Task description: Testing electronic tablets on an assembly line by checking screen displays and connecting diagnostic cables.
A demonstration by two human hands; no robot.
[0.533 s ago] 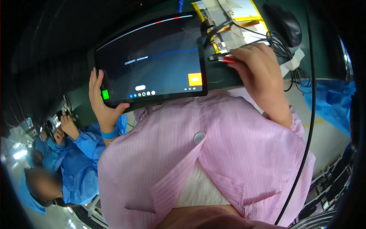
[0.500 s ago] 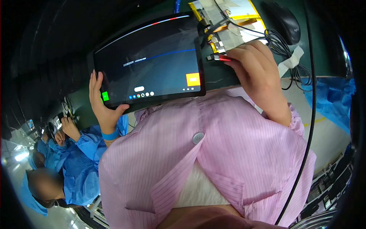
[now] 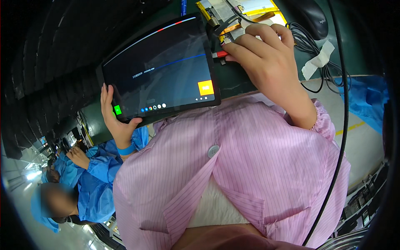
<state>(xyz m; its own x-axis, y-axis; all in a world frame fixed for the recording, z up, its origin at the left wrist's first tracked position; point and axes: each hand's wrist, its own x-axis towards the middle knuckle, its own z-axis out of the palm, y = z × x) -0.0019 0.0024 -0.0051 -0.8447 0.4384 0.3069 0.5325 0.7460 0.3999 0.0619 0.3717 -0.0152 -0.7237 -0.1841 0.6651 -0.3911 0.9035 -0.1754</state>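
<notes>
A dark tablet (image 3: 162, 81) with a lit screen lies tilted in front of me. My left hand (image 3: 118, 127) grips its lower left corner, thumb at the lower edge and fingers along the left side. In my right hand (image 3: 271, 60), a red cable plug (image 3: 221, 54) is pinched between thumb and fingers. The plug's tip is at the tablet's right edge; I cannot tell whether it is inserted. Just below it, a small metal connector end shows beside the thumb. Beyond the right hand lies an opened electronic assembly (image 3: 258, 6) with yellow tape and orange flex strips.
A black mouse (image 3: 310, 21) sits at the back right, near coiled black cables (image 3: 302, 37) with a white tag (image 3: 318, 60). A thick black cable (image 3: 342, 108) runs down my right side. At left, a person in blue (image 3: 96, 187) works beside the dark green table (image 3: 233, 81).
My right hand has moved left with the red plug, bringing it up to the tablet's right edge. My left hand keeps its grip on the tablet. A pale on-screen label has faded.
</notes>
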